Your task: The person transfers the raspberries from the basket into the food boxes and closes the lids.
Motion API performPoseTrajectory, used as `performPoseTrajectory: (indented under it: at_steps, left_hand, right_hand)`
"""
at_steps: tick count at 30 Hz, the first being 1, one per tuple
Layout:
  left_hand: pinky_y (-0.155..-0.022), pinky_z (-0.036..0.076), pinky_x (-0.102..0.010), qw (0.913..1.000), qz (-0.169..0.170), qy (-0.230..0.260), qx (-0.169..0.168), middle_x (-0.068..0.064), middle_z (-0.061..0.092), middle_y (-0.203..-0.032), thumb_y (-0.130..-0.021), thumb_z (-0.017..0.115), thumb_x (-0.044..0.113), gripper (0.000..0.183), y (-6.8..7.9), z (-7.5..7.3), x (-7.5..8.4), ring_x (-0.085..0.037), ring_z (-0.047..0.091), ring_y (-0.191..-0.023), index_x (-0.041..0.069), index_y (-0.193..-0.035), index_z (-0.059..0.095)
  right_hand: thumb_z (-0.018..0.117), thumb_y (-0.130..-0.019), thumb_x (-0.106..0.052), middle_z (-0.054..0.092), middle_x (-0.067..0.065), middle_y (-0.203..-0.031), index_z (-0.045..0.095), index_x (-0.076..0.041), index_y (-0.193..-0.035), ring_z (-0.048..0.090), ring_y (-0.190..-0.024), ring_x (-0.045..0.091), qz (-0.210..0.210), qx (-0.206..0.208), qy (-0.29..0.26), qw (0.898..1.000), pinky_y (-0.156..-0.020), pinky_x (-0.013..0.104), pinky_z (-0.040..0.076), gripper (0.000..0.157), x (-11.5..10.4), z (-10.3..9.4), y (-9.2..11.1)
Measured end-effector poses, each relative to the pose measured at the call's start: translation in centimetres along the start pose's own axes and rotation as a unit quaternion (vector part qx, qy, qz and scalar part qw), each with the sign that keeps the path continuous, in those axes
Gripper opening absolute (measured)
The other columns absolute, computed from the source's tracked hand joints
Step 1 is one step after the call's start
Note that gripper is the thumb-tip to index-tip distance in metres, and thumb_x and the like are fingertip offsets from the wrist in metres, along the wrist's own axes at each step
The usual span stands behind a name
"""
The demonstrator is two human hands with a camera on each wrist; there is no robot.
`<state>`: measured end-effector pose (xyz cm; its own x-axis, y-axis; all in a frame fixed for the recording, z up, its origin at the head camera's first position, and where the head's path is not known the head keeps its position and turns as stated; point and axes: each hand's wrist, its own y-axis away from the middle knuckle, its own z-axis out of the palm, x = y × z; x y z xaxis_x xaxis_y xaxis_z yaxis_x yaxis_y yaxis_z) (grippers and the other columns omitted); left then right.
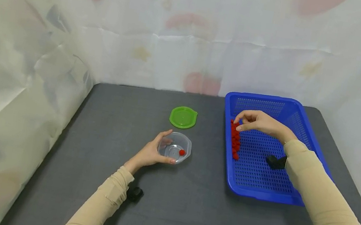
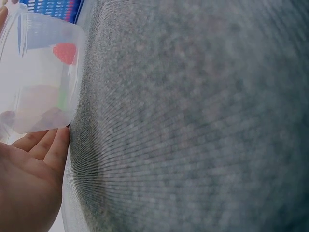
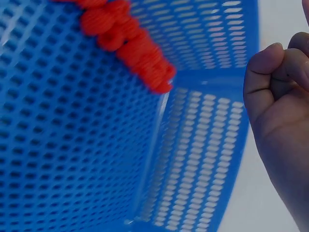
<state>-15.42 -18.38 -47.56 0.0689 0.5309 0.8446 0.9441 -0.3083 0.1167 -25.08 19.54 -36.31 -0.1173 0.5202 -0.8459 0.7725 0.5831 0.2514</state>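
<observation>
My left hand [image 1: 150, 153] grips a small clear plastic container [image 1: 174, 156], thumb on its near side and fingers round the far side. Inside it lies one red raspberry [image 2: 65, 53], its bumpy surface plain in the left wrist view. Over the left side of a blue plastic basket [image 1: 259, 193] hovers my right hand [image 1: 258, 122], thumb and index fingertips slightly apart and no held object visible. Just below those fingertips, several red raspberries [image 3: 140, 53] lie in a row along the basket's left wall.
A green lid [image 1: 183, 117] lies flat behind the clear container. Black wrist devices [image 1: 134, 194] are on both forearms. The dark grey table [image 1: 113, 118] meets a patterned curtain [image 1: 160, 59] at the back and sides.
</observation>
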Motion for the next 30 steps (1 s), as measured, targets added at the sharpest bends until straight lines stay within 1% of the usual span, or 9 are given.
performPoseTrajectory:
  at_steps: [5,7,13,17,22,27,30]
  left_hand:
    - [-0.108,0.032,-0.049,1.0000,0.001,-0.003,0.004,-0.003,0.054,-0.134,-0.061,0.086,0.040,0.107,-0.2,0.1,0.0,-0.021,0.046,-0.129,0.031,-0.146,0.024]
    - [-0.107,0.032,-0.049,1.0000,0.003,-0.002,0.003,-0.003,0.053,-0.134,-0.061,0.086,0.040,0.107,-0.2,0.1,-0.1,-0.021,0.046,-0.129,0.029,-0.147,0.023]
    - [-0.107,0.032,-0.049,1.0000,0.003,0.004,0.003,-0.003,0.053,-0.134,-0.061,0.086,0.040,0.106,0.0,0.2,-0.1,-0.020,0.047,-0.128,0.030,-0.147,0.023]
    - [-0.107,0.032,-0.050,1.0000,0.002,0.007,0.004,-0.003,0.053,-0.134,-0.061,0.086,0.039,0.107,0.1,0.2,0.0,-0.020,0.047,-0.128,0.029,-0.147,0.023]
    - [-0.107,0.032,-0.050,1.0000,0.003,0.006,0.006,-0.004,0.053,-0.135,-0.061,0.086,0.040,0.107,0.0,0.1,0.1,-0.021,0.046,-0.129,0.029,-0.147,0.023]
    - [-0.107,0.032,-0.049,1.0000,0.002,0.005,0.006,-0.002,0.053,-0.134,-0.061,0.086,0.040,0.107,0.1,0.2,0.0,-0.020,0.046,-0.129,0.029,-0.147,0.023]
    - [-0.107,0.032,-0.050,1.0000,0.001,0.007,0.006,-0.003,0.053,-0.134,-0.061,0.086,0.040,0.108,0.2,0.3,0.0,-0.020,0.046,-0.129,0.028,-0.147,0.023]
  right_hand:
    - [0.067,-0.086,-0.024,0.038,-0.001,-0.063,0.056,0.001,-0.111,0.041,-0.063,0.012,0.006,-0.012,0.003,1.000,-0.073,0.034,0.039,0.037,2.1,0.1,0.5]
    - [0.067,-0.086,-0.023,0.038,-0.001,-0.062,0.056,0.004,-0.112,0.040,-0.060,0.014,0.008,-0.019,0.000,1.000,-0.072,0.034,0.039,0.039,2.8,0.3,0.5]
    - [0.066,-0.086,-0.021,0.038,-0.003,-0.060,0.057,0.002,-0.113,0.036,-0.057,0.018,0.029,-0.035,0.006,0.999,-0.066,0.035,0.038,0.036,4.7,0.7,0.2]
    - [0.065,-0.087,-0.018,0.039,-0.003,-0.060,0.057,0.000,-0.114,0.034,-0.055,0.014,0.041,-0.039,0.019,0.998,-0.063,0.032,0.036,0.033,5.4,0.9,0.0]
    - [0.065,-0.086,-0.017,0.038,-0.003,-0.061,0.059,-0.002,-0.114,0.034,-0.054,0.010,0.053,-0.031,0.044,0.997,-0.059,0.027,0.033,0.032,5.9,1.2,-0.2]
    - [0.064,-0.087,-0.019,0.034,-0.002,-0.068,0.061,-0.008,-0.112,0.035,-0.059,0.010,0.070,-0.026,0.074,0.994,-0.059,0.024,0.032,0.028,6.1,1.7,-0.4]
    - [0.064,-0.087,-0.019,0.035,-0.002,-0.070,0.061,-0.008,-0.111,0.036,-0.061,0.011,0.074,-0.028,0.083,0.993,-0.059,0.024,0.033,0.026,6.4,1.9,-0.5]
